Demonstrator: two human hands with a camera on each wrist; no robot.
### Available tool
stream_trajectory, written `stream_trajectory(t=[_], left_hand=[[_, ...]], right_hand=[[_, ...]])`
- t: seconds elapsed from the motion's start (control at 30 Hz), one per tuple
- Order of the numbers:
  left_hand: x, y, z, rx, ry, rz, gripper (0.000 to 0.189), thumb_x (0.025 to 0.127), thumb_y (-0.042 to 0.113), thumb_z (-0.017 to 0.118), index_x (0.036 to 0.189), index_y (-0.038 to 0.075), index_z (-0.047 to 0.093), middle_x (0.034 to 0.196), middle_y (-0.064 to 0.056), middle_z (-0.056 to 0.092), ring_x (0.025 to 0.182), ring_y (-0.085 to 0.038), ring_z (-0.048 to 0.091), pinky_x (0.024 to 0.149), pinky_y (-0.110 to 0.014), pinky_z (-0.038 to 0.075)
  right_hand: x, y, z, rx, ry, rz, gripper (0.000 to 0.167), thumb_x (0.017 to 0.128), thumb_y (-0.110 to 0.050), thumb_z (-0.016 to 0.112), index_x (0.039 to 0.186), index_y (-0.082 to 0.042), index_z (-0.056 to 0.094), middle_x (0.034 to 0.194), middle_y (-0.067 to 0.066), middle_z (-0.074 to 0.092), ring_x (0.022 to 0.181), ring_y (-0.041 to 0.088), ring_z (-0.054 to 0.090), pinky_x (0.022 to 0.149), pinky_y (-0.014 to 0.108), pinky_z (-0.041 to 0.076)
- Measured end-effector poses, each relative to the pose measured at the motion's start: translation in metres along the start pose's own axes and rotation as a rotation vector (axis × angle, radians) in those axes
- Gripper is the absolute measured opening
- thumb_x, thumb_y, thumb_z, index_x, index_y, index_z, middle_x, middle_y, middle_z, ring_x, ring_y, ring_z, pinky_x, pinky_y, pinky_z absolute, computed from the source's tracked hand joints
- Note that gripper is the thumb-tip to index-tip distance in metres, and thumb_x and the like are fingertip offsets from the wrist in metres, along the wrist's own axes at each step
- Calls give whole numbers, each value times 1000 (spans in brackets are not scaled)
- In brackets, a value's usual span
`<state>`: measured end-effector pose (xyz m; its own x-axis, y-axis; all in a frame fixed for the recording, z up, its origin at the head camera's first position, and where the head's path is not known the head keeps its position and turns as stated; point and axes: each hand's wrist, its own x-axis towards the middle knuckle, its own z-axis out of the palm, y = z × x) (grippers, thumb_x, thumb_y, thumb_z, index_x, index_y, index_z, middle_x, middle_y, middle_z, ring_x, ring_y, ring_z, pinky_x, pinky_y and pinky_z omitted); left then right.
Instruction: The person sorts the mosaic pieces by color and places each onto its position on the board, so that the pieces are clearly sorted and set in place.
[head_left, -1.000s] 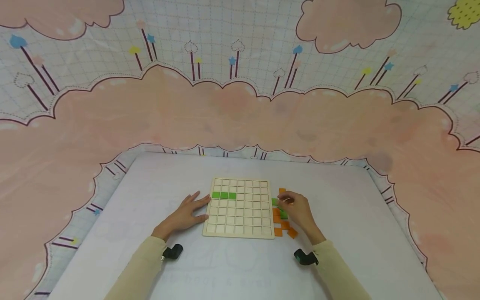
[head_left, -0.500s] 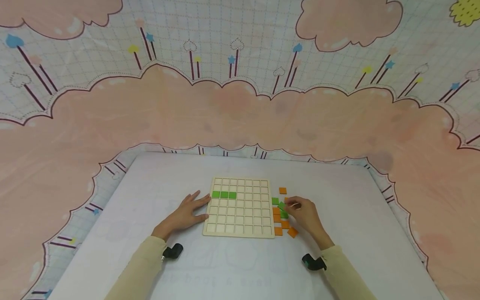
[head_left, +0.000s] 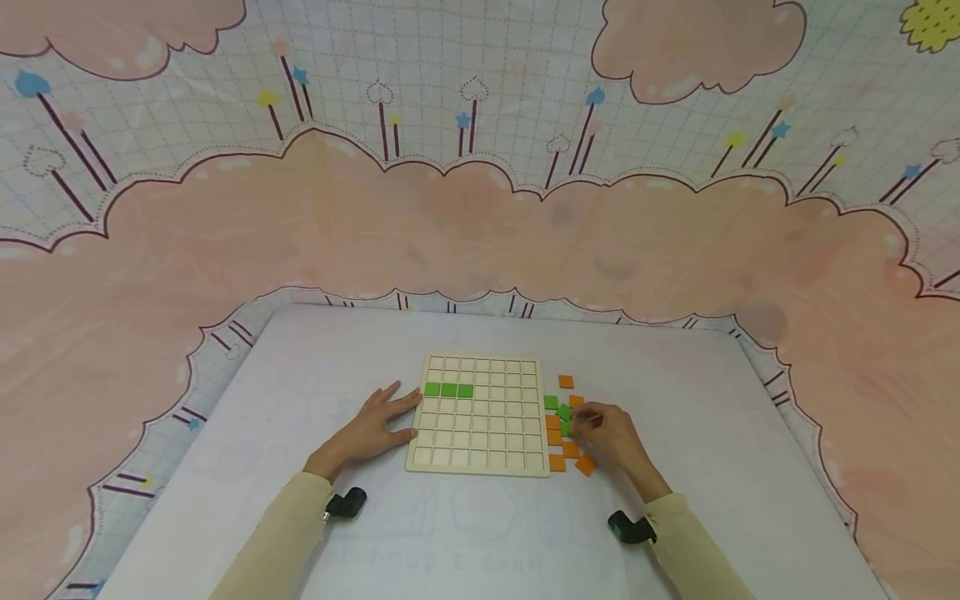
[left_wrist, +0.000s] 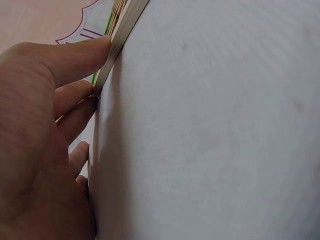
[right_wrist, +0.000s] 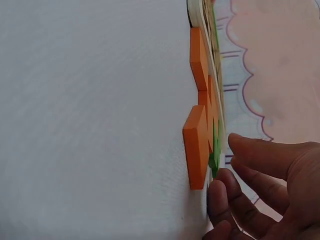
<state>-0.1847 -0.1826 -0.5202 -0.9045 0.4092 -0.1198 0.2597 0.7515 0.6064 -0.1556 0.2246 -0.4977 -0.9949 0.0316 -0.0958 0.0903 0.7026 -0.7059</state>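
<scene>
A pale wooden grid board [head_left: 480,457] lies flat on the table, three green tiles [head_left: 448,390] side by side in one row at its left. My left hand [head_left: 375,425] rests at the board's left edge with fingers spread; in the left wrist view its thumb [left_wrist: 82,57] touches the board's side. Just right of the board, my right hand [head_left: 611,433] hovers over loose tiles, fingers loosely bent, tips close to a green tile [head_left: 566,428]. The right wrist view shows a gap between thumb and forefinger, and I see nothing held there.
Several orange tiles [head_left: 553,423] and another green tile [head_left: 551,402] lie scattered along the board's right side. One orange tile [head_left: 585,465] sits at an angle near the right wrist. A white table [head_left: 450,533] spreads around, with a patterned cloth [head_left: 480,233] behind.
My right hand has drawn back to the right and nearer to me, uncovering an orange tile and green tiles. The left hand and the board have stayed put.
</scene>
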Motion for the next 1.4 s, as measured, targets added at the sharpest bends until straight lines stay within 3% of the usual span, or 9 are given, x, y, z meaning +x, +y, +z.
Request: stream_trajectory(t=[0.67, 0.97, 1.4], left_hand=[[1, 1, 0, -3, 10, -18, 67, 92, 33, 68, 150, 17, 41, 161, -2, 32, 153, -42, 5, 120, -68, 8], [3, -1, 2, 8, 7, 5, 67, 91, 34, 68, 150, 16, 42, 160, -1, 34, 154, -37, 7, 123, -63, 5], [0, -2, 3, 16, 18, 11, 67, 91, 34, 68, 149, 14, 42, 159, -3, 36, 153, -39, 8, 122, -64, 6]], right_hand=[[6, 2, 2, -45, -54, 67, 15, 83, -14, 76, 97, -9, 72, 90, 4, 68, 81, 17, 58, 69, 26, 48], [5, 2, 2, -52, -59, 62, 18, 83, -14, 75, 99, -7, 72, 91, 4, 68, 82, 17, 57, 68, 26, 47], [5, 6, 2, -25, -42, 28, 14, 83, -10, 76, 94, -8, 69, 85, 4, 66, 77, 17, 57, 67, 26, 46]])
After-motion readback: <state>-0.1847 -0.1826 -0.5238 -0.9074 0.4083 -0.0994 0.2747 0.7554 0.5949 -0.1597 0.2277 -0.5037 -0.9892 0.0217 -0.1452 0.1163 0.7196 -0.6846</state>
